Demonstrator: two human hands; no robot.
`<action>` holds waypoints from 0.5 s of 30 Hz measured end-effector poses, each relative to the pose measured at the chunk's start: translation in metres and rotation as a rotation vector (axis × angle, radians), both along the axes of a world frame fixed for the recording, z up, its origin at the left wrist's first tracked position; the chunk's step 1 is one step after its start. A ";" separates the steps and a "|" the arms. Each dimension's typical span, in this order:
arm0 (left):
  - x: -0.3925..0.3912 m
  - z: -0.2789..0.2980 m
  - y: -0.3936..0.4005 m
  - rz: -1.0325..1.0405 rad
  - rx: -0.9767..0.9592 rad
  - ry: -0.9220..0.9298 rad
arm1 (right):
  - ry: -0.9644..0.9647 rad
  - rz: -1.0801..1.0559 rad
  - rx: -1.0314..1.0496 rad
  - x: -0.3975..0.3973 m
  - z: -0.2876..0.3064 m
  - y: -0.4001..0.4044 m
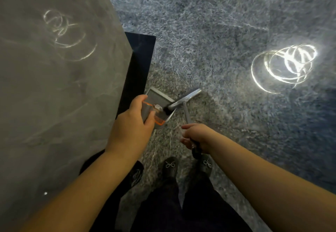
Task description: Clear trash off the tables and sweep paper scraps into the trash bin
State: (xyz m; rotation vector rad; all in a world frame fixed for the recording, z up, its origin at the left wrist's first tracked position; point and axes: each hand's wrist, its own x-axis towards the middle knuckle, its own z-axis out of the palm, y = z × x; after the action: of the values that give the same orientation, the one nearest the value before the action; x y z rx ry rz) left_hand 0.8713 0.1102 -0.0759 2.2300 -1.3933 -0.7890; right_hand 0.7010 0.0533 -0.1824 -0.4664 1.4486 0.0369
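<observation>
From the head view, the left hand [133, 122] has its grip curled round the dustpan [158, 107], held low beside the grey table [54, 86] above the carpet [218, 22]. The right hand [195, 137] has its grip closed on the handle of the broom [185, 102], whose head lies at the dustpan's mouth. I judge the sweeping under way. No paper scraps or trash bin show, so how much is left cannot be told; emptying the pan probably remains.
</observation>
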 end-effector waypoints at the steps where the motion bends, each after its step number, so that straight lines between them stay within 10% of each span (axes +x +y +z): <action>1: -0.003 0.000 0.000 -0.014 0.003 0.000 | 0.040 0.044 -0.009 -0.003 -0.005 0.004; 15: -0.046 0.002 -0.028 -0.266 0.014 -0.033 | 0.122 0.100 -0.303 -0.101 0.038 0.048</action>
State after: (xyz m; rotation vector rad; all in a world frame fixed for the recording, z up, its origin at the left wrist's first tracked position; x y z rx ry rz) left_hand 0.8250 0.0820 -0.0742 2.1021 -1.7295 -0.8523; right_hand 0.6003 0.1015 -0.1439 -0.7960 1.5566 -0.0773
